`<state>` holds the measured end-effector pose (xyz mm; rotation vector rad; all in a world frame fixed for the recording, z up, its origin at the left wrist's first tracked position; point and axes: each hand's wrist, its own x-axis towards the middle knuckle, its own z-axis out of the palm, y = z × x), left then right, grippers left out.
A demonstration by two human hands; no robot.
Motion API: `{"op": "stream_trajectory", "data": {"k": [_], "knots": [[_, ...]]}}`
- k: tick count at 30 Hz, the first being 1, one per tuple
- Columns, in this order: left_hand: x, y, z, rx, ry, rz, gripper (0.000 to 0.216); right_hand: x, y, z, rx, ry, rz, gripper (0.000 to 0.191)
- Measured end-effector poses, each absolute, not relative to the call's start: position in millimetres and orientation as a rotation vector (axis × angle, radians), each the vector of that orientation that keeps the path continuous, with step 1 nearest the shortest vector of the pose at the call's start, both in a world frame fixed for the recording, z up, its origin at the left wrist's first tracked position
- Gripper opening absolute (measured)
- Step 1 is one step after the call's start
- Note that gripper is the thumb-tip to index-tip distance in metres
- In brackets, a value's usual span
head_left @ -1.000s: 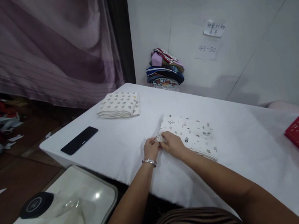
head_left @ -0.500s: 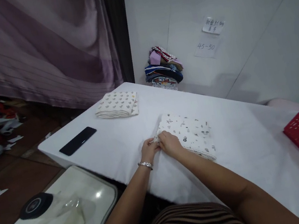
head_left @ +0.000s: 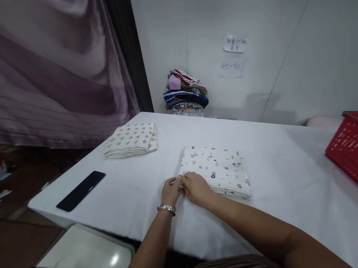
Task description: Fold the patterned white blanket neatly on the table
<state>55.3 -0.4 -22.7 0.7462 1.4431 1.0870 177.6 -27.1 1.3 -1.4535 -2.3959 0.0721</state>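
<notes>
The left hand (head_left: 170, 193) and right hand (head_left: 196, 188) pinch the near-left corner of a printed cloth (head_left: 218, 164), which lies rightward from the fingers, seemingly mostly folded. Beyond them, leftward, a second cloth (head_left: 129, 138) looks fully folded.

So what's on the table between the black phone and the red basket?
The head view shows a folded printed cloth there, with the left hand and right hand at its near left corner.

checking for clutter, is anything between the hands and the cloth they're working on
Nothing visible: left hand and right hand are both at the near left corner of the folded cloth. The black phone lies farther left.
</notes>
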Motion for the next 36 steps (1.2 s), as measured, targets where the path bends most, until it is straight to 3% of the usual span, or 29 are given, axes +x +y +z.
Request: {"op": "stream_trajectory", "data": {"k": [9, 17, 23, 27, 31, 36], "knots": [[52, 4, -17, 0.744, 1.503, 1.034, 0.030, 229, -72, 4, -1.376, -2.371, 0.161, 0.048], [51, 4, -9, 0.709, 1.508, 1.033, 0.023, 339, -145, -23, -1.670, -2.047, 0.109, 0.044], [52, 5, -8, 0.710, 1.499, 1.026, 0.024, 368, -167, -24, -1.819, -1.217, 0.692, 0.038], [51, 6, -5, 0.713, 1.477, 0.996, 0.023, 368, -150, -8, -1.692, -0.653, 1.155, 0.036], [51, 5, -3, 0.688, 1.459, 0.980, 0.020, 370, -130, 6, -1.598, -0.569, 1.422, 0.027], [50, 5, -4, 0.669, 1.440, 0.961, 0.019, 367, -114, 10, -1.678, -0.544, 1.599, 0.041]]}}
